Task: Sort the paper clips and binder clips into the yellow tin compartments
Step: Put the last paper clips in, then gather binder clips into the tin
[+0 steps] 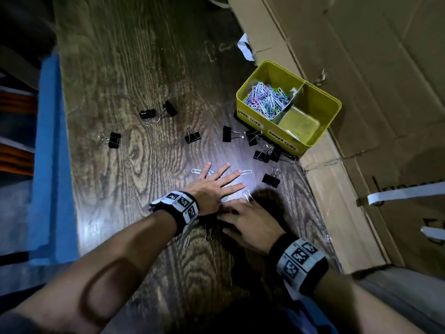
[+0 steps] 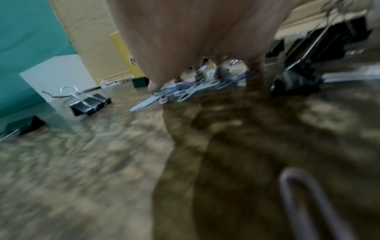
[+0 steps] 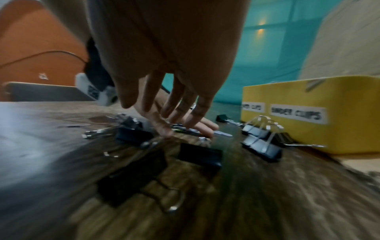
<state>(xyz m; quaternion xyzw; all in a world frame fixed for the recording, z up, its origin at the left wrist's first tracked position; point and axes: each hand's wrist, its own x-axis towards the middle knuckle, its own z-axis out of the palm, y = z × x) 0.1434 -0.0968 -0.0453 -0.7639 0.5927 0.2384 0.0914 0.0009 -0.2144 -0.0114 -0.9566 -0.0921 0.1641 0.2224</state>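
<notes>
The yellow tin [image 1: 322, 102] stands at the right on the wooden table; its far compartment holds a heap of paper clips [image 1: 265, 97], and the near one, labelled for binder clips, shows a bare bottom. My left hand [image 1: 216, 182] lies flat with fingers spread, pressing on a small cluster of paper clips [image 2: 185, 92]. My right hand [image 1: 240, 213] rests palm down just behind it, fingers [image 3: 174, 105] straight and touching the table by the left hand. Loose paper clips [image 1: 245, 171] lie around both hands. Several black binder clips [image 1: 192, 136] are scattered over the table.
A binder clip [image 1: 271, 179] lies right of my hands, and more binder clips [image 1: 261, 155] crowd against the tin's front wall [image 3: 308, 113]. Flattened cardboard [image 1: 361, 68] borders the table on the right. A blue edge [image 1: 50, 141] runs along the left.
</notes>
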